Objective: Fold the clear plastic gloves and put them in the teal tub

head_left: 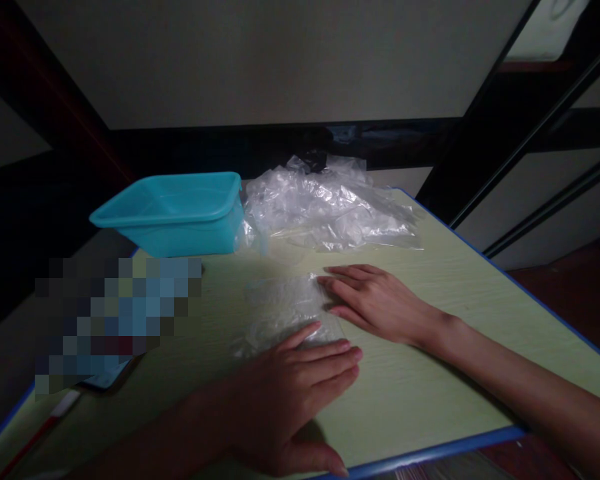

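Observation:
A clear plastic bag [290,303] lies flat and slightly wrinkled on the light green table. My left hand [300,380] rests palm down across the bag's near edge, fingers stretched out to the right and thumb spread apart. At the bag's right edge, my right hand [373,300] lies with its fingers extended to the left, the fingertips touching the plastic. Neither hand grips anything that I can see. Part of the bag's near side is hidden beneath my left hand.
Behind the bag is a heap of crumpled clear plastic bags [330,203]. A turquoise plastic basin [190,230] stands at the back left. A phone-like device [110,377], mostly pixelated, lies at the left with a red and white cable [55,413]. Blue edging [420,460] borders the table.

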The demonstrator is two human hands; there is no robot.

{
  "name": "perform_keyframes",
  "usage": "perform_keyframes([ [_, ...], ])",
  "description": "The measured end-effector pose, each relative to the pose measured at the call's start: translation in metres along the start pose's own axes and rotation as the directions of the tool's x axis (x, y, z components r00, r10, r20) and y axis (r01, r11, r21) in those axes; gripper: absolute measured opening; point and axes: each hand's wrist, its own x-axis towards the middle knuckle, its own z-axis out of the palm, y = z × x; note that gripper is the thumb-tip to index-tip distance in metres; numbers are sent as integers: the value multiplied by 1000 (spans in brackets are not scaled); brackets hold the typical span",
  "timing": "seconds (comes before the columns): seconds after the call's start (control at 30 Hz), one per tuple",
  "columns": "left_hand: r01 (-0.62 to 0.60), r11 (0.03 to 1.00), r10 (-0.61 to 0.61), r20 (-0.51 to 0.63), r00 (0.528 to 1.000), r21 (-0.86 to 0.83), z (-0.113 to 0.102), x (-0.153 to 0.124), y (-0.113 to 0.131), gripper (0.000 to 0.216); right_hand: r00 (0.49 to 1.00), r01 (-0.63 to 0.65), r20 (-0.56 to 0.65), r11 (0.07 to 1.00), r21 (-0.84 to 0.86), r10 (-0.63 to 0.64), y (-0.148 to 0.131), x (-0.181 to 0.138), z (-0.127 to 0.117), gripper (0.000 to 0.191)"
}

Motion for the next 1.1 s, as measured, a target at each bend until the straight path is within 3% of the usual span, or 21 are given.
perform_keyframes([
  [0.7,-7,1000,7,10,1000,1,6,-4,-2,68,999,-51,9,997,57,50,2,2,7,34],
  [0.97,8,1000,-8,85,996,1,1,-3,0,68,998,-60,33,995,77,57,3,1,4,44],
  [1.1,2,1000,-1,69,998,-14,0,-3,1,66,997,-62,45,995,71,59,2,1,2,46],
])
